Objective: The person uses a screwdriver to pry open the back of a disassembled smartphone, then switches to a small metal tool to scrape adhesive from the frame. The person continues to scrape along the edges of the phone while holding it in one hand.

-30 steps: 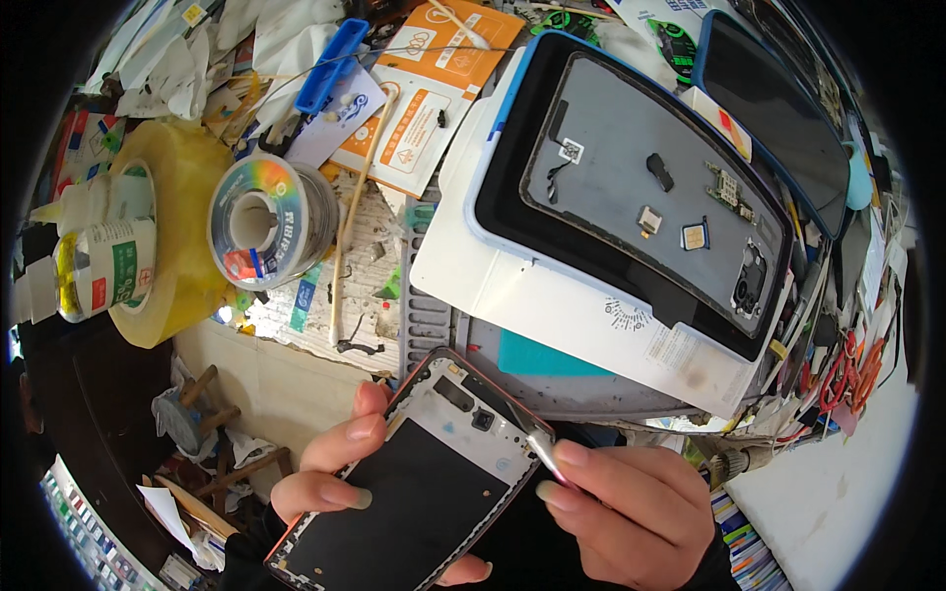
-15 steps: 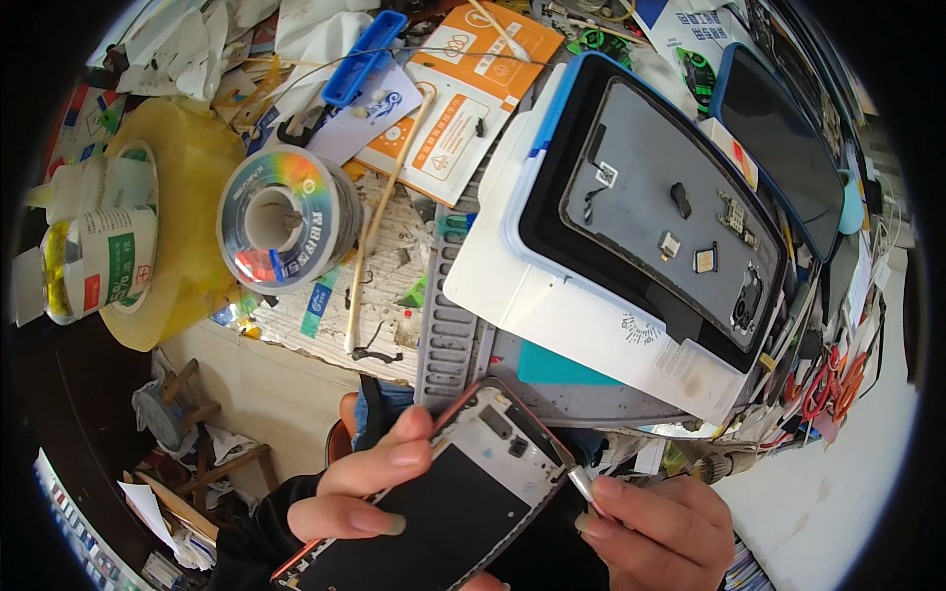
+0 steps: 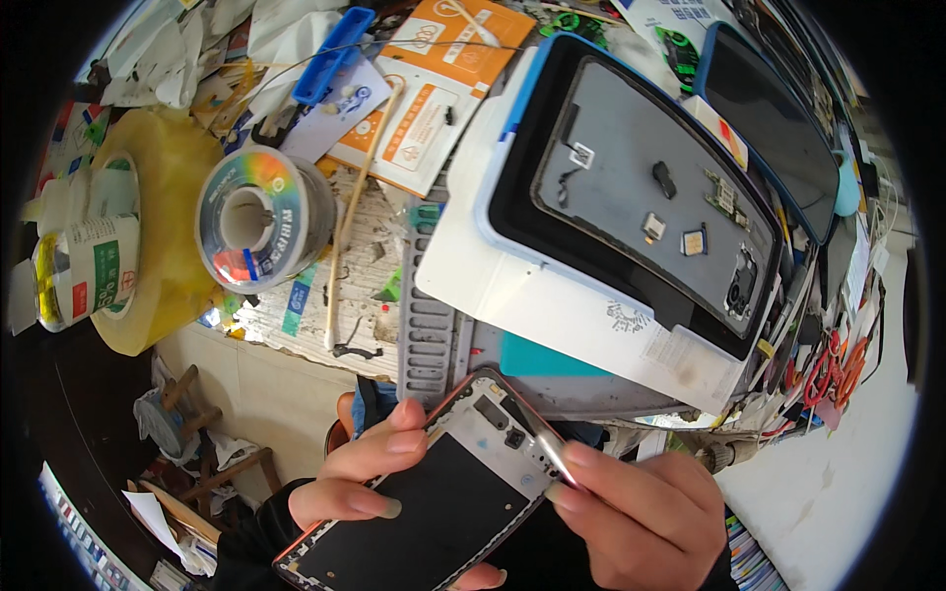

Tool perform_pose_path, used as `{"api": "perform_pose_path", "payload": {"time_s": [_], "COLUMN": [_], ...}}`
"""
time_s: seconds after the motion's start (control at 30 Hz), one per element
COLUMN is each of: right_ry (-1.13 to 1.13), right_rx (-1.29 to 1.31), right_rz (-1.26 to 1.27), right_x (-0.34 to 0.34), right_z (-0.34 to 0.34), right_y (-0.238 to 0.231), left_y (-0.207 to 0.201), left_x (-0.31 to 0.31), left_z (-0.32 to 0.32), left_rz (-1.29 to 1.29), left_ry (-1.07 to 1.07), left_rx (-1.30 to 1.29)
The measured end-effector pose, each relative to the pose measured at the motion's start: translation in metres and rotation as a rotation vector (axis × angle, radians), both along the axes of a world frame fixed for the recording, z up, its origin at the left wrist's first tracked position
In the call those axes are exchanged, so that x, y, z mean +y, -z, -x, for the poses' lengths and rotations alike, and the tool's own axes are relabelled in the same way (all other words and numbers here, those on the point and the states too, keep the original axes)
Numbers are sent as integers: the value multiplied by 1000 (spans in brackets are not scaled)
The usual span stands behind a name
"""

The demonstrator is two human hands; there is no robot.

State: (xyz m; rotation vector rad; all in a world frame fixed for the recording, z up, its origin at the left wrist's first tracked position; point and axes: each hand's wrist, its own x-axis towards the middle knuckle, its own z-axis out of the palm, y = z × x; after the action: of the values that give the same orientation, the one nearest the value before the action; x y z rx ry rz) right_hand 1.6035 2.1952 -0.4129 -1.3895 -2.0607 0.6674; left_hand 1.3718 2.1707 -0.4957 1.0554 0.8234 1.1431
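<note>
My left hand (image 3: 367, 461) grips an opened phone housing (image 3: 443, 507) with a reddish edge, fingers over one side and thumb at the other. The housing is tilted, its black inner panel facing up and its bare, light-coloured end pointing away from me. A slim silver metal tool (image 3: 554, 457) is pinched in my right hand (image 3: 645, 512). Its tip reaches over the right corner of the housing's far end; whether it touches cannot be told. My fingers hide the tool's rear part.
Beyond my hands, a phone screen panel (image 3: 631, 128) bears several small parts, lying on a white box (image 3: 581, 330). A grey slotted mat (image 3: 430, 345) sits beneath. Leftward stand a solder wire spool (image 3: 310, 212), a yellow tape roll (image 3: 168, 158), a bottle (image 3: 89, 271) and a cotton swab (image 3: 345, 236).
The silver tool and my right hand have moved left and up, bringing the tip over the housing's corner. My left hand keeps its grip. The bench things sit slightly further left in view.
</note>
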Motion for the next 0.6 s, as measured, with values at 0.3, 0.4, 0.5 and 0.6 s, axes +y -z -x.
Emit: {"api": "perform_pose_path", "payload": {"time_s": [0.3,0.4,0.5,0.6], "right_ry": [-53,-52,-69,-75], "right_rx": [-30,-34,-13,-15], "right_rz": [15,-4,-20,36], "right_x": [13,14,17,18], "right_z": [4,5,4,3], "right_y": [2,1,1,1], "left_y": [3,6,6,7], "left_x": [1,5,11,14], "left_z": [0,-6,-7,-5], "left_rz": [24,-8,43,44], "left_ry": [-36,-67,-111,-130], "left_rx": [-136,-157,-258,-302]}}
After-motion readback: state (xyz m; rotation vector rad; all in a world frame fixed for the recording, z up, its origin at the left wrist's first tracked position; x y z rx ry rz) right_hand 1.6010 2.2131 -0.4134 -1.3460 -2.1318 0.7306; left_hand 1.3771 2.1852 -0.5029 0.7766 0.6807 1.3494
